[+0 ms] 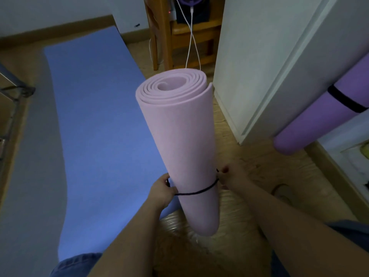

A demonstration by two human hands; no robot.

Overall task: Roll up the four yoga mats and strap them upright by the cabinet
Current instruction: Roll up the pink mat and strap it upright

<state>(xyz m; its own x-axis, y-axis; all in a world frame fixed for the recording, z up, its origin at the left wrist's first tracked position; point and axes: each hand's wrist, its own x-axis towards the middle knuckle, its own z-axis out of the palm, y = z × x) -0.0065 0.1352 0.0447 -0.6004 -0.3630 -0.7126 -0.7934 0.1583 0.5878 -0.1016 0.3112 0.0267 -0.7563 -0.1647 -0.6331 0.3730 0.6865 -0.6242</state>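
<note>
- Dim room, wood floor (pixel 249 156); blue mat (pixel 95 116) lies flat left of my hands, cabinet (pixel 259 56) and strapped purple roll (pixel 319 116) are beyond my right.
- The pink rolled mat (pixel 179 126) stands upright between my hands, cord (pixel 197 191) round its lower part.
- My left hand (pixel 162 189) pinches the cord at one side, my right hand (pixel 231 176) at the other.
- Risk: slack cord slips, roll springs open or tips.
- Cord ends hidden behind roll.

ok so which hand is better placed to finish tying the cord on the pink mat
Right, probably. The right hand pinches the dark cord where its ends seem to meet, at the right edge of the pink mat. The left hand grips the loop on the opposite side, steadying the roll.
</note>
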